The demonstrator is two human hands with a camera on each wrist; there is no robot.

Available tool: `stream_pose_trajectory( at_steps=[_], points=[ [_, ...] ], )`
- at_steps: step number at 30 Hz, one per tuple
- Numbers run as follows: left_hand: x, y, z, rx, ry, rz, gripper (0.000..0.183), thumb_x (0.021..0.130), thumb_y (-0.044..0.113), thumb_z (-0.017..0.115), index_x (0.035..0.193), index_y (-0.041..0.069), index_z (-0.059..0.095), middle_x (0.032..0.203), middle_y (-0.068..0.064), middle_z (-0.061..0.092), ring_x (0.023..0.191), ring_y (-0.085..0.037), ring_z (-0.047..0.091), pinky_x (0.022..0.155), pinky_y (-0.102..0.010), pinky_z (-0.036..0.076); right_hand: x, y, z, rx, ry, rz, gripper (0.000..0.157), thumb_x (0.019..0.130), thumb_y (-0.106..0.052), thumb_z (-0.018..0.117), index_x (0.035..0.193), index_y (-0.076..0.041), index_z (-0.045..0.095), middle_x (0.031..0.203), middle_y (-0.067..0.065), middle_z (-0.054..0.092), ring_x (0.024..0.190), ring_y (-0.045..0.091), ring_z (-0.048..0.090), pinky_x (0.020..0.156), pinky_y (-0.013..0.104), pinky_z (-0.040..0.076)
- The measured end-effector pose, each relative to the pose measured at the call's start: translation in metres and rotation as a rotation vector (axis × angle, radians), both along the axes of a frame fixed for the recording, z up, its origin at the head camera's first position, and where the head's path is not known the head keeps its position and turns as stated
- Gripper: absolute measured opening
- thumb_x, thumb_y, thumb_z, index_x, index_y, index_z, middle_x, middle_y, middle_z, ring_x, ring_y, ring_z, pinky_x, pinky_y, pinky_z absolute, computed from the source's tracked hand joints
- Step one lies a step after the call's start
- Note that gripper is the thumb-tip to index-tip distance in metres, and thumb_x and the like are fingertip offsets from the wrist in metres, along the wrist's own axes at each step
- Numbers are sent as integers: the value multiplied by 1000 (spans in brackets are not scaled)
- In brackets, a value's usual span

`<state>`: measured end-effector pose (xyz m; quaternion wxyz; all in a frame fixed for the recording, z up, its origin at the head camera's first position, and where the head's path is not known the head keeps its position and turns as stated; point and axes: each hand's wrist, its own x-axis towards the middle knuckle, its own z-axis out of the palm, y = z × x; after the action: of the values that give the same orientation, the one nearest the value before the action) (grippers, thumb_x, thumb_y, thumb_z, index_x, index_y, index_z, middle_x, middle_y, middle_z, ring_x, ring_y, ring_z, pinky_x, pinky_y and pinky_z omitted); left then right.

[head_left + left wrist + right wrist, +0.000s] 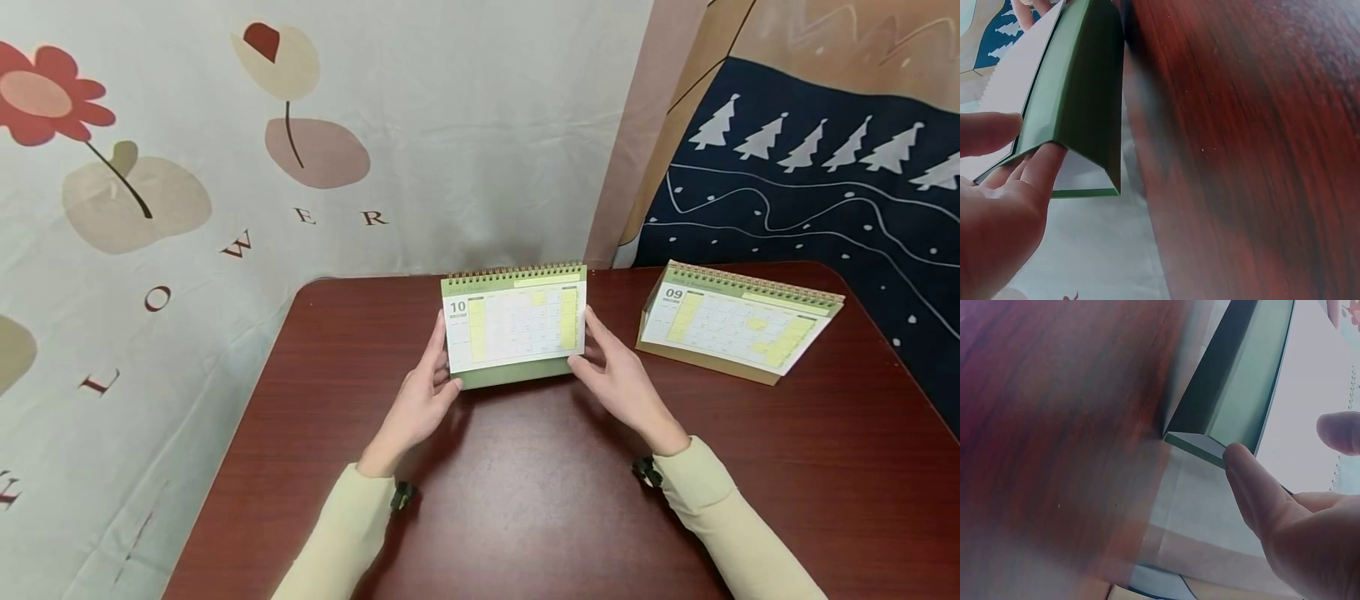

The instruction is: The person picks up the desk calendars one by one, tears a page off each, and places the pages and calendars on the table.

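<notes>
A green desk calendar (517,325) with a spiral top and a page marked 10 faces me, propped up at the table's far side. My left hand (420,396) grips its left edge; in the left wrist view the thumb (991,132) lies over the front and the other fingers reach in behind the page panel. At the opposite edge my right hand (618,379) holds the lower right corner between thumb and fingers. The right wrist view shows a fingertip (1235,456) against the green stand's end. The calendar's back is hidden in the head view.
A second desk calendar (738,321), marked 09 on a tan stand, sits at the right, turned at an angle. The dark red wooden table (510,500) ends just behind both calendars, where a flower-print cloth (465,150) and a dark tree-print cloth (810,192) hang.
</notes>
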<state>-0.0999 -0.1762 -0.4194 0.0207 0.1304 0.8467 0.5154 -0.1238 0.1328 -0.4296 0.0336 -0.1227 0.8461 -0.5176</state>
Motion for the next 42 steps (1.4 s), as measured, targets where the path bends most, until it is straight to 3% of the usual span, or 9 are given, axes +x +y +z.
stream_pose_trajectory(
  at_steps=[10, 15, 21, 23, 29, 37, 42],
  points=[
    [3, 6, 1, 10, 13, 19, 101, 96, -12, 59, 167, 37, 8, 136, -23, 64, 112, -34, 70, 91, -44, 59, 3, 4, 3, -25, -37, -17, 75, 104, -22, 60, 166, -16, 18, 165, 17, 34, 133, 36, 56, 102, 43, 53],
    [8, 8, 6, 43, 15, 21, 99, 94, -13, 63, 167, 34, 16, 132, -21, 68, 104, -33, 73, 85, -36, 61, 5, 6, 4, -21, -37, -28, 75, 104, -21, 60, 166, -17, 18, 162, 19, 38, 131, 36, 58, 101, 45, 53],
    [13, 13, 14, 126, -44, 13, 101, 91, -15, 65, 166, 36, 20, 130, -20, 69, 98, -29, 75, 81, -30, 60, 5, 11, 7, 4, -14, -54, 72, 105, -20, 59, 166, -18, 21, 157, 19, 45, 128, 34, 60, 98, 47, 55],
    [15, 15, 16, 137, -53, 17, 98, 91, -14, 66, 166, 31, 22, 130, -19, 69, 96, -29, 75, 80, -30, 60, 6, 13, 8, 8, -8, -58, 72, 105, -21, 59, 166, -18, 22, 156, 19, 47, 127, 34, 61, 97, 46, 55],
    [19, 21, 19, 134, -35, 17, 68, 92, -11, 67, 155, 4, 44, 126, -25, 69, 96, -34, 75, 80, -34, 61, 9, 17, 10, 10, -15, -60, 71, 105, -22, 58, 166, -18, 23, 154, 20, 48, 127, 33, 61, 97, 44, 55],
    [22, 27, 22, 274, -84, 25, 63, 90, -14, 64, 149, 1, 50, 126, -25, 69, 95, -34, 75, 75, -26, 59, 13, 24, 20, 82, 57, -82, 67, 105, -26, 59, 165, -19, 29, 152, 16, 52, 123, 31, 63, 86, 37, 56],
    [21, 29, 22, 382, -130, 15, 63, 89, -17, 61, 149, -1, 48, 130, -26, 67, 90, -25, 75, 71, -23, 56, 16, 23, 27, 150, 136, -116, 62, 104, -25, 59, 161, -13, 37, 156, 14, 48, 122, 30, 61, 90, 47, 56]
  ],
)
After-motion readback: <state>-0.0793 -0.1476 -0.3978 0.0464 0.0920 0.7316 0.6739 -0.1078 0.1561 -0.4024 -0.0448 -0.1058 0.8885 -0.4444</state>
